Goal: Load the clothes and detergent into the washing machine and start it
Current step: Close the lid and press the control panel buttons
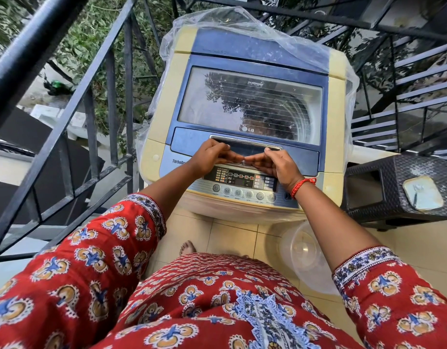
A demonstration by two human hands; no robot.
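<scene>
A blue and cream top-loading washing machine [245, 56] stands in front of me with its glass lid [250, 102] down. My left hand [212, 159] and my right hand [277, 167] rest side by side on the lid's front edge, just below the chrome handle [245, 141]. Thumbs lie near the handle and the bent fingers meet at the middle. The control panel [242, 183] with its row of round buttons lies under my wrists. A clear plastic cover [217, 20] is pushed back over the rear. No clothes or detergent are in view.
A black metal railing [109, 102] runs along the left, with a drop behind it. A dark woven stool [383, 197] holding a pale flat object [422, 192] stands to the right. A clear plastic tub [305, 253] sits on the tiled floor. Metal stairs [406, 91] rise behind.
</scene>
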